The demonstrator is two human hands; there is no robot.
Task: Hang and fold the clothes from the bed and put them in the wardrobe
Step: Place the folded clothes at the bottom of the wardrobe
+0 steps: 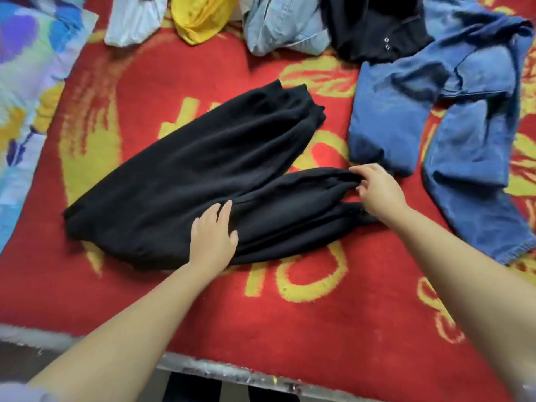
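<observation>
**Two hands on one black garment**

Black trousers point(185, 172), mid-frame on the bed point(290, 300), long axis from lower left to upper right. Left hand point(213, 237) flat, fingers straight, pressing the near fold. Right hand point(377, 190) pinches the right-pointing end, nearer it; fold likely goes leftward.

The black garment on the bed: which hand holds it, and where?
The right hand pinches the black garment at its near right end; the left hand only presses flat on its middle.
</observation>
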